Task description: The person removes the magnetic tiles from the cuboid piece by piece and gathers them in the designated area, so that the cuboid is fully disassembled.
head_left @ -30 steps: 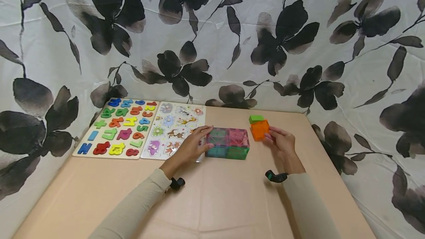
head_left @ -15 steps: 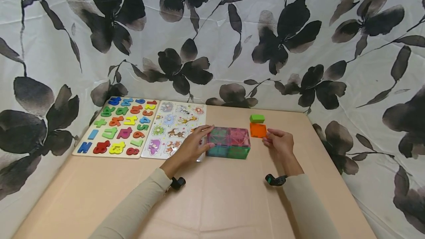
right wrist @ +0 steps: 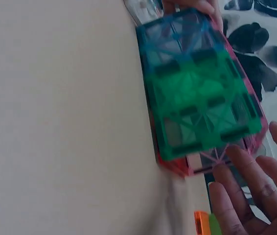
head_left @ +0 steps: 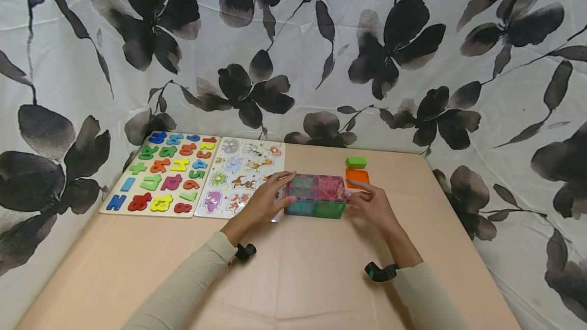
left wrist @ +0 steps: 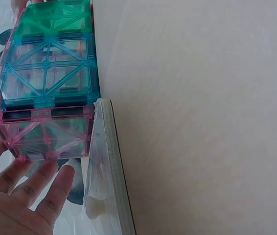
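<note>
A white floral cloth [head_left: 293, 85] rises behind the worktop [head_left: 312, 279], closing off its far edge; the right edge slants toward the viewer, with the same cloth beyond it. Two pale sleeves [head_left: 185, 284] reach in from the near side, and bare worktop spreads between them and to the right of the right forearm. A letter-and-number board [head_left: 147, 214] fills the left, with an animal-picture board [head_left: 227, 192] just beside it, its right part covered by the left grip [head_left: 263, 201]. The translucent tile block [head_left: 315, 195] sits right of that board, green and pink on top, blue and green in front, and a strip of worktop shows behind it. The left grip rests on its left end, fingers and thumb apart. The right grip [head_left: 377, 211] is at its right end, fingers spread, index extended. Close behind that index finger, an orange piece [head_left: 356, 175] stands in the way of rearward room. A smaller green piece [head_left: 356, 162] lies just beyond it.
</note>
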The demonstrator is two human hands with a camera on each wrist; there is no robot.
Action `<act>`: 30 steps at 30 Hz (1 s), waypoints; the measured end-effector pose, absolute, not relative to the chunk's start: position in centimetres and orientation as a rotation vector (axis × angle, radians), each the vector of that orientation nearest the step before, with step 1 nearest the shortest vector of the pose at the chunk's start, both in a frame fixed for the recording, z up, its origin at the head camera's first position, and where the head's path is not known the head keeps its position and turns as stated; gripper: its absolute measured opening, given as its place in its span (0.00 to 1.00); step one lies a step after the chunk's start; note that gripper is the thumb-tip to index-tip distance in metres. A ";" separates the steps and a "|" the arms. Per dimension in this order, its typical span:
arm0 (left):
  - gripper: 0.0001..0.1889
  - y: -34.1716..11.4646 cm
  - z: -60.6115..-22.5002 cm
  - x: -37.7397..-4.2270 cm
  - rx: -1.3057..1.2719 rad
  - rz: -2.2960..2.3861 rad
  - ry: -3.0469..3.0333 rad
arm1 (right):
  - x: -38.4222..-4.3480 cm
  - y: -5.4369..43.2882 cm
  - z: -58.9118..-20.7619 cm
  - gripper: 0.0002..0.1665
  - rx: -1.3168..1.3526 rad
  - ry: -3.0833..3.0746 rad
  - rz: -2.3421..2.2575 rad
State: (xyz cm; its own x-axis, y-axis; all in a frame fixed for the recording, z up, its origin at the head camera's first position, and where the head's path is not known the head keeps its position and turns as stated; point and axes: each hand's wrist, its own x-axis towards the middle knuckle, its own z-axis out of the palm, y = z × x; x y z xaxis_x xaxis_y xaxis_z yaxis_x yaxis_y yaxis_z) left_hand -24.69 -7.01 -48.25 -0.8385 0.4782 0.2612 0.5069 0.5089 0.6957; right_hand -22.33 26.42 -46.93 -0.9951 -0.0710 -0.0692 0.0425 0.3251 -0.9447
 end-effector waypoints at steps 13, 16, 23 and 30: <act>0.37 -7.0 -48.4 -24.8 -0.881 -1.259 -2.699 | -21.6 24.4 -45.8 0.26 -0.069 2.512 -1.799; 0.37 -7.0 -48.3 -24.8 -0.879 -1.264 -2.697 | -21.7 24.1 -45.2 0.23 -0.102 2.544 -1.821; 0.38 -7.0 -48.1 -24.6 -0.865 -1.266 -2.711 | -21.9 23.8 -43.5 0.17 -0.186 2.682 -1.786; 0.38 -7.0 -48.1 -24.6 -0.854 -1.270 -2.719 | -22.5 25.9 -42.4 0.20 -0.142 2.673 -1.922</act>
State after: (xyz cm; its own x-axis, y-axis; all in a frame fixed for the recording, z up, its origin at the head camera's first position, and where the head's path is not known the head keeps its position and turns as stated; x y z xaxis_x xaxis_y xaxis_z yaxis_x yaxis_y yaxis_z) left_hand -24.57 -6.97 -48.14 -0.8499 0.4684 0.2414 0.4857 0.5186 0.7036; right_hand -22.50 25.92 -42.36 -0.9845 0.0198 0.1742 -0.1589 0.3197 -0.9341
